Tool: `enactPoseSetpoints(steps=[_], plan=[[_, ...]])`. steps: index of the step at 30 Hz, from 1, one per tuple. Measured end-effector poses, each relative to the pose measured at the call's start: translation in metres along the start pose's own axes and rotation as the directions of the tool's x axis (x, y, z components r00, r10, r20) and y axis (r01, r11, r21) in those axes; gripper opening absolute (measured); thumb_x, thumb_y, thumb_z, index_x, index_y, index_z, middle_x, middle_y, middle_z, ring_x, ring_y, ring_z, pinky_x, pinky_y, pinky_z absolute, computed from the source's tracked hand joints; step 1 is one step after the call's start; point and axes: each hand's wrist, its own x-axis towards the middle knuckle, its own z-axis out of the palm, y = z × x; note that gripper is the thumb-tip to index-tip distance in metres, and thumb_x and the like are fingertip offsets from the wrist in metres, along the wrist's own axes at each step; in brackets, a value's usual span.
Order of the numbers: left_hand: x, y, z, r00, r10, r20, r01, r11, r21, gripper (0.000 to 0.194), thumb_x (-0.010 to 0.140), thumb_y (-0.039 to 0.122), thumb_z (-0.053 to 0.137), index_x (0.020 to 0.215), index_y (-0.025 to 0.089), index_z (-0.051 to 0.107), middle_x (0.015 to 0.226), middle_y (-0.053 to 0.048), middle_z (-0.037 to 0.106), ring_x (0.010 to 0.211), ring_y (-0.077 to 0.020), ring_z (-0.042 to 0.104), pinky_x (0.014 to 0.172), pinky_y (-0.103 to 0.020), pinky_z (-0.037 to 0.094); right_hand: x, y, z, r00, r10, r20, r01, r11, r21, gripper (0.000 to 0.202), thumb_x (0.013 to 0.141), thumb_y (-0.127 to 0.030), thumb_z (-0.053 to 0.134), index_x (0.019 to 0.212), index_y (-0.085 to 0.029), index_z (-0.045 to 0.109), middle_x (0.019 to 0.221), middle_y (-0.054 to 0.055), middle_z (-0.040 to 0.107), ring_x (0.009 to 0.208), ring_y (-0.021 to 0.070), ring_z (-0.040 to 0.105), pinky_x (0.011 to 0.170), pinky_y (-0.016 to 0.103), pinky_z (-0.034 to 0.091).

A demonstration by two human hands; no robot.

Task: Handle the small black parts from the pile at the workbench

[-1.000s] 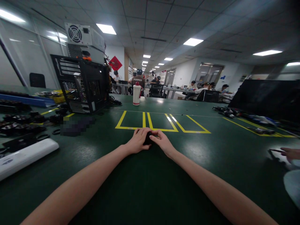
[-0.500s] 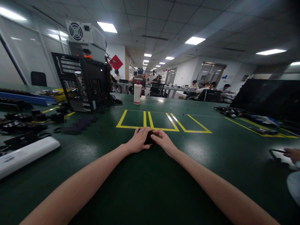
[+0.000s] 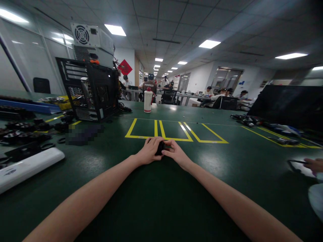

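My left hand (image 3: 150,150) is closed over a small black object (image 3: 159,148), with the fingers on top and the thumb at its near side. Its kind is too dark and too covered to make out. From the other side my right hand (image 3: 174,152) reaches to the same object, fingers and thumb bent at its right edge. Whether the right fingers pinch some small part of it is hidden. Both hands rest low over the green table (image 3: 161,195), just before the yellow tape outlines (image 3: 176,139).
A black computer case (image 3: 101,90) carries power supplies (image 3: 92,35). A white bottle (image 3: 147,101) stands behind the tape. Black parts and a white bar-shaped thing (image 3: 32,166) lie left; cables (image 3: 246,120) and a monitor (image 3: 292,111) are right. Another person's hand (image 3: 314,165) shows far right.
My right fingertips have shifted slightly at the black object's edge, and more of its dark side shows. My left hand stays in place. The other person's hand moved slightly left.
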Motion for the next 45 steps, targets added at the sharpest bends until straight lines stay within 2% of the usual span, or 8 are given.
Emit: enactPoseSetpoints(steps=[4, 10, 17, 23, 27, 32, 40, 45], plan=[[0.0, 0.0, -0.001, 1.0, -0.009, -0.007, 0.009, 1.0, -0.006, 0.06, 0.067, 0.028, 0.057, 0.118, 0.019, 0.026, 0.118, -0.009, 0.039, 0.112, -0.0232, 0.035, 0.094, -0.04, 0.022, 0.002, 0.0, 0.001, 0.999, 0.021, -0.044, -0.023, 0.999, -0.048, 0.023, 0.068, -0.032, 0.059, 0.087, -0.022, 0.049, 0.093, 0.001, 0.052, 0.09, 0.0143, 0.052, 0.084, 0.034, 0.04], [0.0, 0.0, -0.001, 1.0, -0.009, 0.002, 0.01, 1.0, -0.017, 0.061, 0.067, 0.028, 0.057, 0.118, 0.02, 0.025, 0.118, -0.009, 0.039, 0.112, -0.0237, 0.035, 0.094, -0.041, 0.022, 0.007, 0.005, -0.003, 0.994, 0.099, -0.054, -0.101, 0.994, -0.043, 0.031, 0.067, -0.032, 0.06, 0.094, -0.02, 0.051, 0.097, 0.004, 0.054, 0.092, 0.0171, 0.052, 0.085, 0.037, 0.039], [0.0, -0.001, -0.001, 1.0, -0.012, 0.009, 0.012, 1.0, -0.016, 0.063, 0.065, 0.026, 0.058, 0.118, 0.019, 0.025, 0.118, -0.009, 0.039, 0.111, -0.0232, 0.035, 0.095, -0.04, 0.021, 0.001, 0.0, -0.001, 1.0, 0.007, 0.012, -0.006, 0.999, -0.05, 0.034, 0.063, -0.025, 0.064, 0.093, -0.022, 0.048, 0.098, 0.002, 0.052, 0.096, 0.0158, 0.051, 0.087, 0.035, 0.039], [0.0, 0.002, -0.003, 1.0, -0.016, 0.001, 0.016, 1.0, -0.02, 0.061, 0.066, 0.027, 0.058, 0.118, 0.02, 0.026, 0.118, -0.009, 0.04, 0.111, -0.0231, 0.035, 0.095, -0.041, 0.022, 0.005, 0.0, 0.001, 0.997, 0.038, -0.064, -0.044, 0.994, -0.096, 0.026, 0.069, -0.031, 0.058, 0.092, -0.021, 0.05, 0.097, 0.002, 0.053, 0.097, 0.0169, 0.049, 0.087, 0.036, 0.039], [0.001, 0.002, -0.002, 1.0, -0.023, -0.01, 0.023, 1.0, -0.011, 0.061, 0.065, 0.027, 0.058, 0.117, 0.02, 0.026, 0.117, -0.009, 0.04, 0.111, -0.0235, 0.035, 0.094, -0.041, 0.023, 0.008, 0.001, -0.001, 0.996, 0.092, -0.019, -0.093, 0.994, -0.05, 0.031, 0.067, -0.03, 0.059, 0.096, -0.02, 0.051, 0.1, 0.004, 0.054, 0.096, 0.018, 0.05, 0.087, 0.037, 0.038], [0.001, 0.0, -0.001, 1.0, -0.017, -0.003, 0.017, 1.0, -0.011, 0.064, 0.064, 0.025, 0.059, 0.118, 0.02, 0.026, 0.118, -0.009, 0.039, 0.111, -0.0233, 0.036, 0.094, -0.042, 0.022, 0.003, -0.004, 0.0, 0.997, 0.041, 0.058, -0.041, 0.999, 0.001, 0.039, 0.058, -0.022, 0.068, 0.092, -0.022, 0.048, 0.1, 0.002, 0.052, 0.091, 0.0161, 0.053, 0.086, 0.037, 0.039], [0.001, 0.002, -0.003, 1.0, -0.031, -0.001, 0.031, 1.0, -0.005, 0.062, 0.065, 0.027, 0.059, 0.117, 0.021, 0.026, 0.117, -0.008, 0.04, 0.111, -0.0227, 0.036, 0.094, -0.041, 0.022, 0.005, -0.004, 0.002, 0.997, 0.03, -0.067, -0.036, 0.995, -0.094, 0.027, 0.068, -0.033, 0.058, 0.091, -0.02, 0.05, 0.094, 0.002, 0.055, 0.094, 0.0161, 0.051, 0.085, 0.034, 0.039], [0.0, 0.003, -0.004, 1.0, -0.022, 0.006, 0.022, 1.0, -0.007, 0.061, 0.066, 0.028, 0.058, 0.118, 0.021, 0.026, 0.118, -0.009, 0.039, 0.111, -0.0231, 0.035, 0.094, -0.041, 0.022, 0.004, -0.003, 0.0, 0.998, 0.063, -0.006, -0.063, 0.997, -0.053, 0.033, 0.067, -0.028, 0.06, 0.098, -0.021, 0.05, 0.104, 0.004, 0.053, 0.096, 0.0175, 0.051, 0.088, 0.037, 0.038]])
